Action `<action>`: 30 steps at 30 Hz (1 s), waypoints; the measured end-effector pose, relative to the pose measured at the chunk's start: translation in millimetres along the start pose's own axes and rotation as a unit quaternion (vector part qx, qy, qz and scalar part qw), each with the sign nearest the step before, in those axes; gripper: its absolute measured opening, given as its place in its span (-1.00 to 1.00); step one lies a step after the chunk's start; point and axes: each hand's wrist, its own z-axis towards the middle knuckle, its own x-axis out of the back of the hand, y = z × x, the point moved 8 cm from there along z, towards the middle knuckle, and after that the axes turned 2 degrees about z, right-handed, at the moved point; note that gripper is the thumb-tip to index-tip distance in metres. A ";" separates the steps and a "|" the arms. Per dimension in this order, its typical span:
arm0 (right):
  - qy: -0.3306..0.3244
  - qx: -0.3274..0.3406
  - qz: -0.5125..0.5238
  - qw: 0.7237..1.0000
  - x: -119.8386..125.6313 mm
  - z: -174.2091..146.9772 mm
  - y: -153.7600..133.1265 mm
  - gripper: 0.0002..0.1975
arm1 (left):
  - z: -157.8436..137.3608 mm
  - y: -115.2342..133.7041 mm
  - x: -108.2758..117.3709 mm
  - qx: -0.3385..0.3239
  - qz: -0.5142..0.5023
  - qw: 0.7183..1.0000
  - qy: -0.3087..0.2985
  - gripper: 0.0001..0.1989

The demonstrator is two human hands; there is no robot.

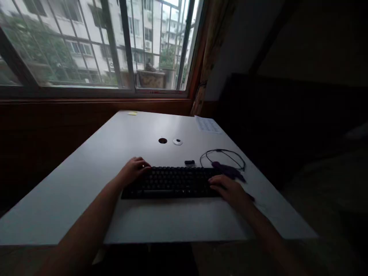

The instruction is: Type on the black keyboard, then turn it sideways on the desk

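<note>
A black keyboard (172, 182) lies across the white table, long side toward me. My left hand (133, 168) is closed around its left end, with thumb and fingers at the far left corner. At the other end, my right hand (227, 188) is closed over the right part of the keyboard, its fingers bent on top of the keys. The undersides of both hands are hidden. Just beyond the right hand lies a dark purple cloth (228, 170), close to the keyboard's far edge. A black cable (224, 150) loops behind the cloth.
A small black object (189, 162) lies behind the keyboard. Farther back are a round hole (162, 140) in the table (86, 184) and a white round cover (177, 142). A printed sheet (208, 124) and yellow sticky notes (132, 113) lie near the window (155, 50).
</note>
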 end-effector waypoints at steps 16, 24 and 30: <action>0.002 0.044 -0.030 0.999 -7.6 -15.5 -10.1 -0.91 | -5.7 -1.4 4.2 0.020 0.004 1.000 -0.008 -0.68; -0.012 0.019 -0.021 1.000 -5.6 -15.8 -4.9 -0.89 | -5.7 0.9 4.3 0.016 0.004 1.000 -0.004 -0.68; -0.019 0.028 -0.044 0.998 -7.2 -16.3 -7.6 -0.87 | -4.6 1.8 3.6 0.017 0.005 1.000 -0.008 -0.68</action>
